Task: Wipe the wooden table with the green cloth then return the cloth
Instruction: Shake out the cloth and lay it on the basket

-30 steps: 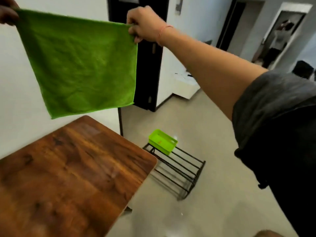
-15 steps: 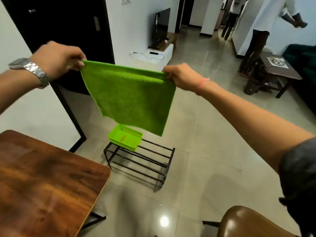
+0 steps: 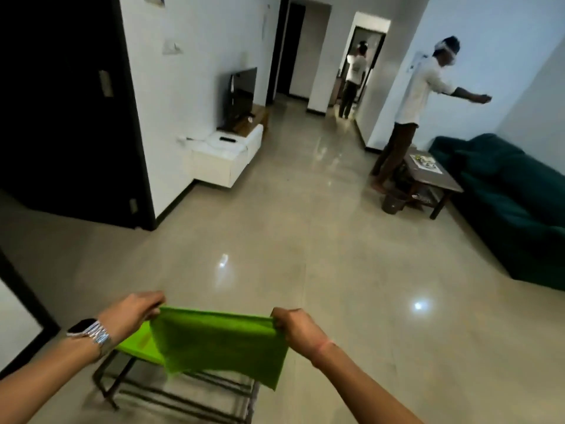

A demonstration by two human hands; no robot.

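Observation:
The green cloth [image 3: 218,347] hangs spread between my two hands, low in the head view. My left hand [image 3: 130,312], with a metal watch on the wrist, pinches its top left corner. My right hand [image 3: 295,325] pinches the top right corner. The cloth hangs over a green plastic basket [image 3: 137,347], which sits on a black wire rack [image 3: 180,396] on the floor and is partly hidden behind the cloth. The wooden table is out of view.
Shiny tiled floor [image 3: 305,255] stretches ahead. A dark door [image 3: 67,117] stands at left, a white TV cabinet [image 3: 226,154] beyond it. A person [image 3: 415,111] stands by a low coffee table [image 3: 428,175] and green sofa [image 3: 513,203] at right. Another person [image 3: 353,81] is down the hall.
My view has swung away from the wooden table toward the room. Both hands have brought the spread cloth down from high in front to just above the green basket.

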